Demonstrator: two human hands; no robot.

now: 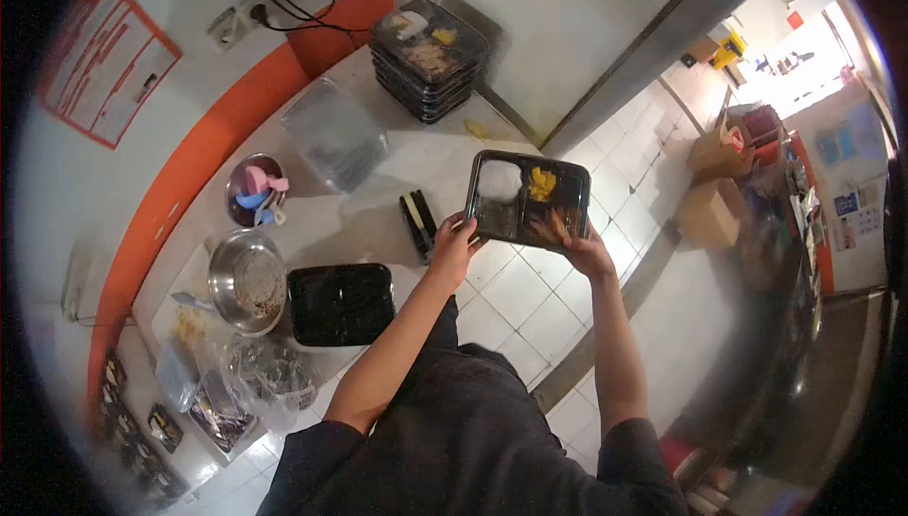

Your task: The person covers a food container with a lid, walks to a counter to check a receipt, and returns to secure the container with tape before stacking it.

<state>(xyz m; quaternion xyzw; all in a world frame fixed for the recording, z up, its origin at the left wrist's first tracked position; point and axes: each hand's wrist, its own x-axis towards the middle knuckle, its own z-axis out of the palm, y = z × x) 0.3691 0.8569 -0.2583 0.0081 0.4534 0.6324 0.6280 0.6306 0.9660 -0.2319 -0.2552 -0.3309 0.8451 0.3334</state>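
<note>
Both hands hold a black compartment food container [523, 216] in front of me, off the table's edge and over the tiled floor. White food fills its upper left compartment, yellow pieces lie at the upper right, and brownish food sits at the lower right. My left hand [456, 249] is closed on the lower left corner, thumb along the rim. At the lower right corner my right hand [588, 253] grips the rim, its fingers partly hidden by the container. Below and left of it on the table lies a black tray [341, 304]. A black stapler-like object [416, 221] lies near my left hand.
A stack of filled, lidded containers [427, 60] stands by the wall, with clear plastic lids [336, 133] beside it. Leftward are a bowl of colored scoops [255, 192], a steel bowl [246, 279] and plastic bags [255, 369]. Cardboard boxes [711, 213] stand at the right.
</note>
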